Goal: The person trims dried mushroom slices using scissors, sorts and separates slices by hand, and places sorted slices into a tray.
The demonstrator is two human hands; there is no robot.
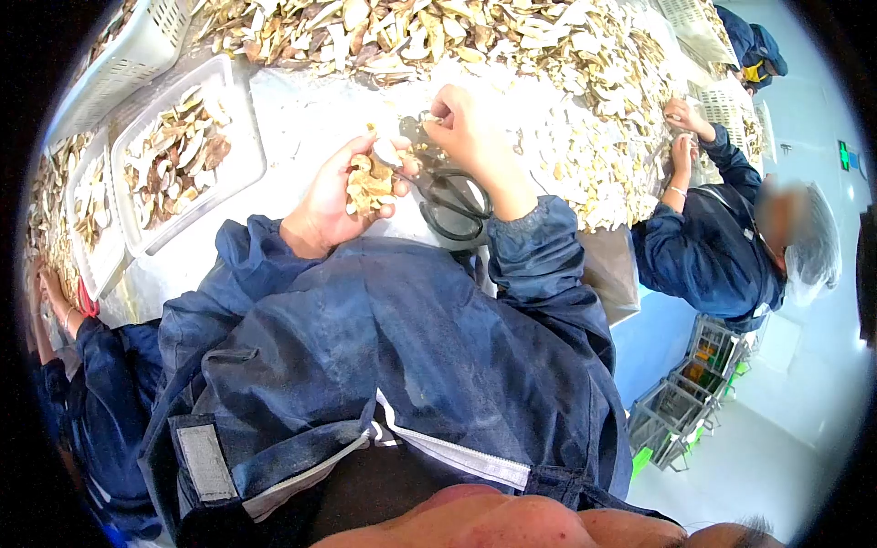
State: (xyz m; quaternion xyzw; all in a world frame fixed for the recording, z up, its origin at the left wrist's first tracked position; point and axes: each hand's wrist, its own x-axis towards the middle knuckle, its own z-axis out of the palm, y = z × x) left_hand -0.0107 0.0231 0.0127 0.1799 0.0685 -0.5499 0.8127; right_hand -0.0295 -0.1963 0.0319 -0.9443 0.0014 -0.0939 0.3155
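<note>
My left hand (pixel 327 196) is turned palm up, its fingers curled around a yellowish-brown mushroom slice (pixel 369 185) with a paler bit beside it. A short way to the right, my right hand (pixel 470 132) is closed with thumb and fingertips together; whatever is pinched there is too small to make out. Black-handled scissors (pixel 454 212) lie on the table between my hands, close to my right wrist. A large heap of sliced mushrooms (pixel 438 36) spreads beyond both hands, and paler slices (pixel 585 155) lie to the right.
Left of me stands a clear plastic tub (pixel 251 151) of mushroom slices, with a white basket (pixel 151 55) behind it. Co-workers in blue sit at either side; the right one's hands (pixel 683 137) are at the heap. Metal stools (pixel 685 393) stand on the floor at right.
</note>
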